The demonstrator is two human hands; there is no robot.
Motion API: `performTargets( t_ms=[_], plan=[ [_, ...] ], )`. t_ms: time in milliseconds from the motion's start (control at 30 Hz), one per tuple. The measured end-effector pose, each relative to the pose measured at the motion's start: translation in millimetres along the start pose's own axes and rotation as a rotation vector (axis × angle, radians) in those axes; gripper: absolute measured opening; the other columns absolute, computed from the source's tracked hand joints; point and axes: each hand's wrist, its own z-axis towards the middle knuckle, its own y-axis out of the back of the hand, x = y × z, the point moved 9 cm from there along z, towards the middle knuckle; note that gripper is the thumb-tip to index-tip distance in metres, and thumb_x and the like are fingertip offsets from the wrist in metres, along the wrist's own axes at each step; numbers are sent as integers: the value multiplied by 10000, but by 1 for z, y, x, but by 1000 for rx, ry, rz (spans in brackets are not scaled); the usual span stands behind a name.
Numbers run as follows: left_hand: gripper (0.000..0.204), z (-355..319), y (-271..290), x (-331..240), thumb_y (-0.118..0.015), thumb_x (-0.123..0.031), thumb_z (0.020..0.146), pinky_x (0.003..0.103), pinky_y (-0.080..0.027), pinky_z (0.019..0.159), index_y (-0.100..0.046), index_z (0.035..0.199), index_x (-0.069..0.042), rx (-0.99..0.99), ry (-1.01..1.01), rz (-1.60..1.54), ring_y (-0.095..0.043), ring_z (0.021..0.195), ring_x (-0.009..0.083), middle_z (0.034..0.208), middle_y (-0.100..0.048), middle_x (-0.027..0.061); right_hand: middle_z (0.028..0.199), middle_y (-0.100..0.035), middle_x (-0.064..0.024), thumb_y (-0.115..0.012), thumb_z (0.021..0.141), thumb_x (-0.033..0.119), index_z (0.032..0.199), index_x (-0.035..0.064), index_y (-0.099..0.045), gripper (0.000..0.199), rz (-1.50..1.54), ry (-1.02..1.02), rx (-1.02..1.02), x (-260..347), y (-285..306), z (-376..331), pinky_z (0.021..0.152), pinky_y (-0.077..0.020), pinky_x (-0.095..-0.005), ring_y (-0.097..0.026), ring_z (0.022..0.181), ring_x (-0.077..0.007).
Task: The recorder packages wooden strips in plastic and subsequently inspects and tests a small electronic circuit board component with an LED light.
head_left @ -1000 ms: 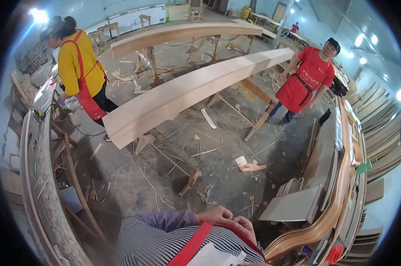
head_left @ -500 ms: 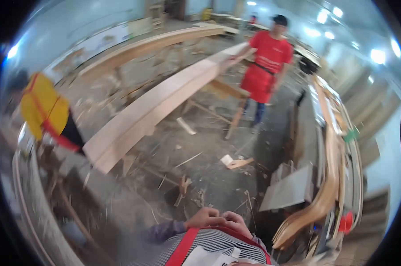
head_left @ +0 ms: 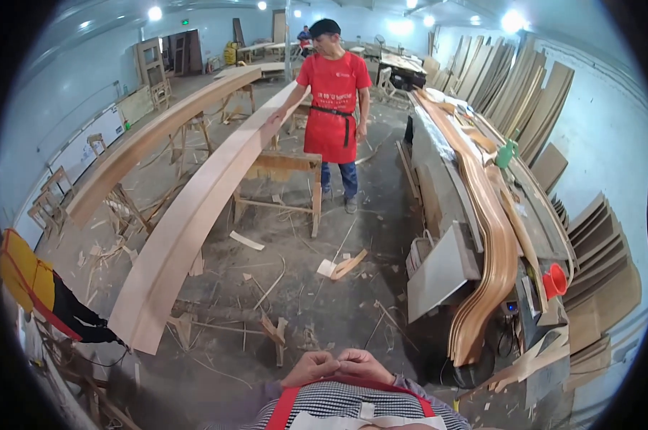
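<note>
My left hand (head_left: 309,369) and my right hand (head_left: 367,365) meet in front of my waist, over the red edge of my apron (head_left: 289,401). The fingers of both are curled, with the tips pinched close together. Whatever they hold, if anything, is too small or hidden to make out. Beyond them, out of reach, a long pale wooden beam (head_left: 195,204) slopes away from the near left. A person in a red shirt and apron (head_left: 332,100) stands by it with one hand laid on its top.
Wood scraps (head_left: 349,265) and shavings litter the floor. A wooden sawhorse (head_left: 281,168) stands under the beam. On the right, a bench carries stacked curved wooden strips (head_left: 492,251), a green watering can (head_left: 506,153) and a red funnel-like item (head_left: 554,280). A person in yellow (head_left: 26,272) is at the left.
My view has turned right and levelled, so the beam and the standing person appear further left. My hands remain together at my waist.
</note>
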Motion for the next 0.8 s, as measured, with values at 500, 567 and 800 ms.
performTargets(
  t_ms=[500, 567, 800],
  plan=[
    [274, -7, -4, 3, -704, -200, 857, 205, -298, 491, -600, 649, -56, -17, -17, 232, -422, 581, 7, 625, -523, -72, 871, -581, 17, -567, 922, 95, 971, 7, -585, 102, -190, -22, -68, 2, -8, -14, 717, -423, -190, -523, 809, -56],
    [263, -8, -2, -3, -711, -194, 850, 209, -299, 488, -611, 654, -49, -18, -32, 239, -424, 578, 9, 613, -520, -70, 871, -582, 16, -566, 919, 89, 968, 6, -585, 99, -206, -10, -62, -7, -4, -16, 718, -424, -192, -522, 810, -56],
    [233, -28, -10, 5, -722, -177, 835, 208, -310, 488, -629, 672, -38, -32, -55, 205, -434, 576, 13, 609, -532, -61, 868, -584, 10, -560, 912, 78, 959, -1, -586, 96, -390, 80, -22, -5, -15, -25, 716, -432, -208, -521, 809, -61]
  ],
)
